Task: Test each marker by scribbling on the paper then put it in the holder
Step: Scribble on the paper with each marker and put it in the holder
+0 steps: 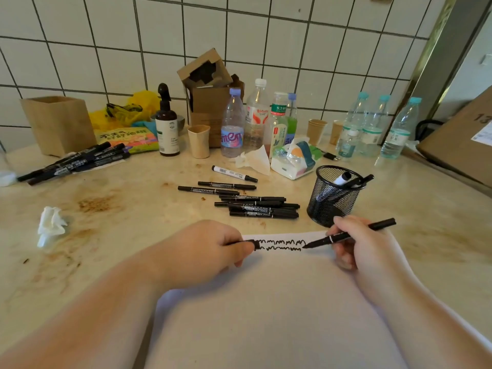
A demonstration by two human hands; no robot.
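Nearest, white paper (266,315) covers the tabletop (119,209). Her right hand (356,243) pinches a black marker (348,234), tip at the scribbles (279,245); the left hand (207,251) grips what looks like its cap (253,245). Beyond stand the mesh holder (332,198) with two markers inside, and loose markers (255,203).

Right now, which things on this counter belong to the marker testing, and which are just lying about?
Job:
marker held in right hand
cap gripped by left hand
paper with scribbles
mesh holder
loose markers
marker bundle

Lying about:
water bottles
spray bottle
paper cups
tissue pack
wooden box
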